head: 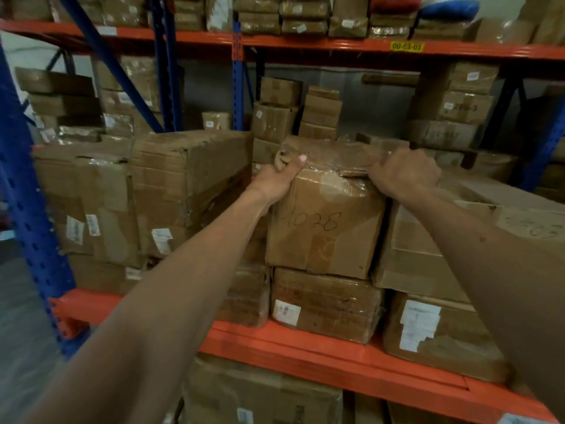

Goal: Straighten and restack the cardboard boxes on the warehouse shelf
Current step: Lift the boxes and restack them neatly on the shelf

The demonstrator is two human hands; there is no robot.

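A worn cardboard box (327, 228) with handwritten numbers on its front sits in the middle of the shelf, on top of a flatter taped box (324, 304). My left hand (279, 175) grips its top left corner, thumb lying along the top edge. My right hand (406, 172) curls over its top right edge, fingers hidden behind the torn flap. The box leans slightly, its front face turned a little to the left.
A large dented box (189, 185) stands close on the left, a wide box (428, 249) on the right. Smaller boxes (275, 117) are stacked behind. The orange shelf beam (305, 353) runs below; a blue upright (27, 209) stands at the left.
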